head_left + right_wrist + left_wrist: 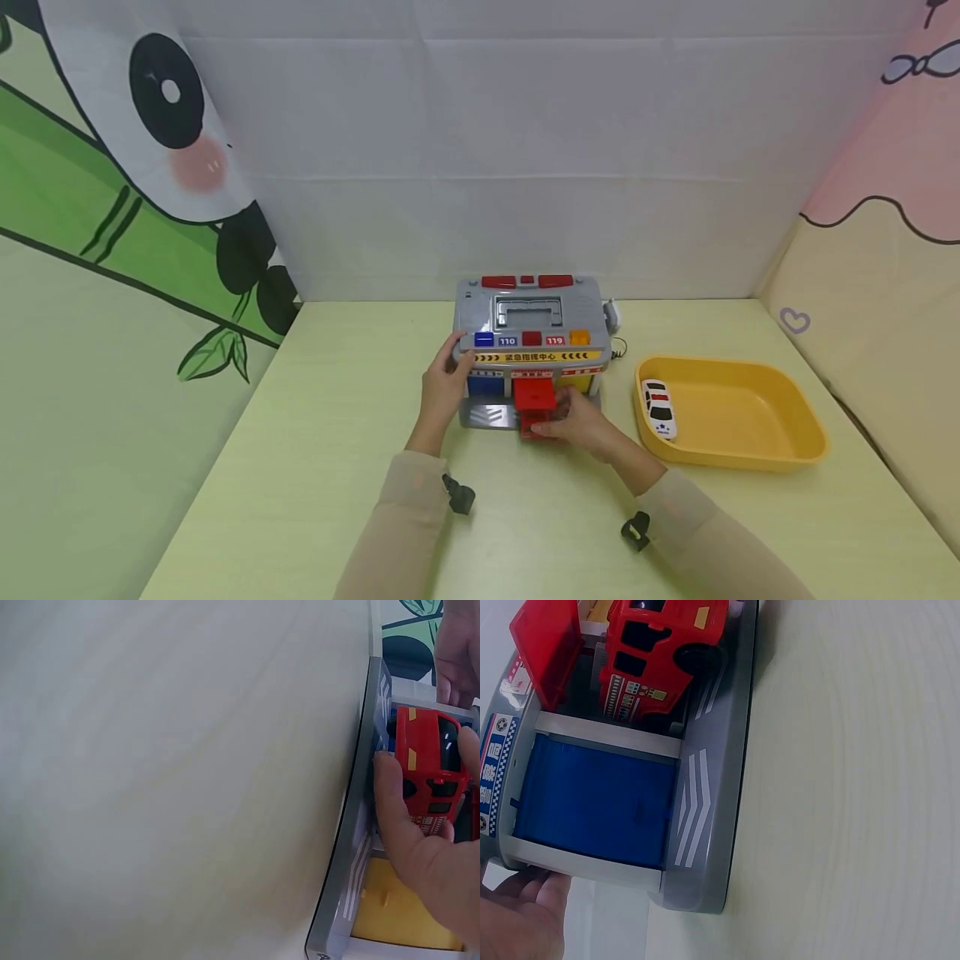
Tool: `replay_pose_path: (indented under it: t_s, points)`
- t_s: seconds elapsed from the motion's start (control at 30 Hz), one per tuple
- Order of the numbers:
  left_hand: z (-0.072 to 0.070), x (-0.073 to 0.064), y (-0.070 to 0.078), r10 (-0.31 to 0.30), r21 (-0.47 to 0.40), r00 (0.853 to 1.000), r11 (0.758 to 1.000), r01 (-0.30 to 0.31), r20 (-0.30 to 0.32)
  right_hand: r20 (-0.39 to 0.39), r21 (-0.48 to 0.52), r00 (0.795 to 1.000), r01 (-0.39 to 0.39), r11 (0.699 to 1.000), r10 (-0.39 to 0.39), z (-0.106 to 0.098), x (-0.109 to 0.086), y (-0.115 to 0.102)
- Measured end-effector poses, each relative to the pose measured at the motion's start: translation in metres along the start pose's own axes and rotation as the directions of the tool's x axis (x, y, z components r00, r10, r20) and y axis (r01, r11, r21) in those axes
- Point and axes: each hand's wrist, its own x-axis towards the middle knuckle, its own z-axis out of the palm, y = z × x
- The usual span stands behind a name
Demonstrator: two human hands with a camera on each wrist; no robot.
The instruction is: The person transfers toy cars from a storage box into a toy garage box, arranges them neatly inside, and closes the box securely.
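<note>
A grey toy garage (534, 321) with blue, red and yellow doors stands on the table. Its red door (547, 649) is swung up above the middle bay. A red toy fire truck (664, 656) sits tilted at that bay, partly inside and partly over the grey front ramp (705, 802). My right hand (581, 425) grips the truck across its sides, thumb and fingers on opposite faces. My left hand (444, 383) holds the garage's left side, thumb at the roof's front corner. The blue door (596, 802) and yellow door (401, 904) are down.
To the right stands a yellow tray (738, 417) with a white toy police car (659, 408) along its left wall. A small grey piece (612, 317) with a coiled cord (618, 348) is on the garage's right side. A white cloth backdrop (480, 167) hangs behind.
</note>
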Motion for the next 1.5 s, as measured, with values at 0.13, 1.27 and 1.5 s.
replay_pose_path:
  t_s: [0.13,1.27,1.5]
  points:
    - [0.000,0.000,-0.001,0.006,-0.004,1.000,1.000,-0.006,0.003,-0.013,-0.002,1.000,0.026,1.000,-0.026,0.000,0.000,0.002]
    - [0.001,0.002,-0.006,0.015,-0.015,1.000,1.000,-0.015,0.004,-0.002,0.173,0.998,0.066,0.983,-0.066,-0.004,0.000,0.006]
    - [0.001,0.002,-0.006,0.017,-0.016,1.000,1.000,-0.017,0.006,0.016,0.172,0.999,0.044,0.984,-0.047,-0.004,0.001,0.006]
